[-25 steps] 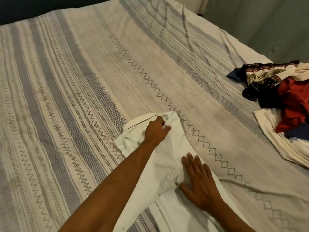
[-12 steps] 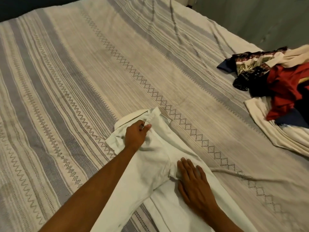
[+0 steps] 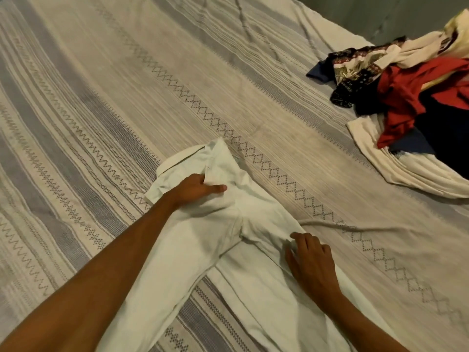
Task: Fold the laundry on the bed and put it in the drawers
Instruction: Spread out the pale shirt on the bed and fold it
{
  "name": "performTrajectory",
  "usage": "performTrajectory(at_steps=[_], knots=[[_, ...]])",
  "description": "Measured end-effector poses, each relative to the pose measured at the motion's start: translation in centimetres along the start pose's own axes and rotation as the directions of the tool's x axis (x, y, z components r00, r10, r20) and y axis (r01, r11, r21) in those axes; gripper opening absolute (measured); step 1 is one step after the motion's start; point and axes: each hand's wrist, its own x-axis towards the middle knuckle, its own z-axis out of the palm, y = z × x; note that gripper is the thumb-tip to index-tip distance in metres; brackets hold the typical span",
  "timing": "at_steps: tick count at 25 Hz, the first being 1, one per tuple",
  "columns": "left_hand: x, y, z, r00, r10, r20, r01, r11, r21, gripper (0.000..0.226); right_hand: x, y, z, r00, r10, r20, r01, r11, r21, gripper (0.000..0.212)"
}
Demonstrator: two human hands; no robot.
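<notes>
A white collared shirt (image 3: 253, 224) lies spread on the striped bedspread (image 3: 127, 97), collar toward the far side. My left hand (image 3: 196, 190) rests just below the collar and pinches a flap of its fabric. My right hand (image 3: 311, 262) lies on the shirt's right side, fingers curled into a fold near the sleeve. A heap of unfolded laundry (image 3: 411, 97) sits at the bed's right side: red, dark blue, patterned and cream pieces.
A cream garment (image 3: 406, 171) spreads out from under the heap toward me. A grey wall (image 3: 393, 13) runs behind the bed's far right edge. The bedspread stretches wide to the left and beyond the shirt.
My left hand slid from the collar's top back toward me onto the shirt's chest. My right hand moved right along the shirt and curled its fingers. The view shifted so the heap appears nearer.
</notes>
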Motion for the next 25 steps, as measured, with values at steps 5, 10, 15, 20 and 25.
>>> performTrajectory(at_steps=[5,10,15,20,25], knots=[[-0.7,2.2,-0.3,1.000,-0.003,0.001,0.003,0.946,-0.324,0.040,1.8,-3.3,-0.8,0.993,-0.060,0.100,0.065,0.997,-0.048,0.064],[-0.5,3.8,0.4,0.986,-0.146,0.078,0.165,0.832,-0.530,0.028,4.9,-7.8,-1.0,0.988,0.149,0.027,-0.148,0.988,-0.051,0.055],[0.3,2.0,-0.2,0.977,-0.213,-0.025,0.185,0.893,-0.410,0.039,5.0,-7.6,-0.4,0.997,-0.076,-0.026,0.069,0.976,-0.208,0.027],[0.2,-1.1,0.2,0.971,-0.147,-0.189,0.162,0.985,0.066,0.033,2.3,-6.1,0.8,0.965,-0.264,-0.003,0.257,0.942,-0.218,0.037],[0.5,-0.9,2.3,0.955,-0.068,-0.288,0.079,0.997,0.027,0.049,-0.5,-5.1,1.9,0.991,-0.055,0.120,0.078,0.977,-0.196,0.077]])
